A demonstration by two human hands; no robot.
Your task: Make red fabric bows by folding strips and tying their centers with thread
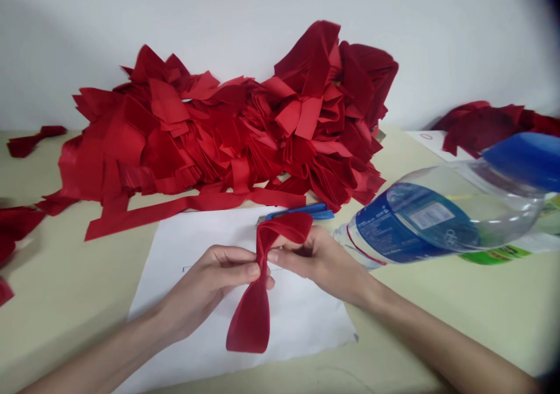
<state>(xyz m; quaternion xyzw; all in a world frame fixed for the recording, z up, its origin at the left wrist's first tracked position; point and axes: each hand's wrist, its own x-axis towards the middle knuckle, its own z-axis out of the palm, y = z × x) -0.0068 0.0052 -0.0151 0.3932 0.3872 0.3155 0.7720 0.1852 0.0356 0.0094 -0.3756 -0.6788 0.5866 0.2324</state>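
**Two hands pinch one red strip**

Your left hand (205,295) and right hand (319,262) both close narrowly on one red fabric strip (254,318), pinched at its middle above one white paper sheet (301,318). One plastic bottle (437,219) lies near your right hand; one heap of red strips (219,137) lies beyond.

A plastic water bottle (437,216) crowds my right hand (324,262). Ahead, a blue object (297,212) and the red fabric heap (227,137) block me. Over the white paper (301,318), toward me, there's room.

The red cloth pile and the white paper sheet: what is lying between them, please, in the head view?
In the head view, a long red cloth strip and a blue object lie between the red cloth pile and the white paper sheet.
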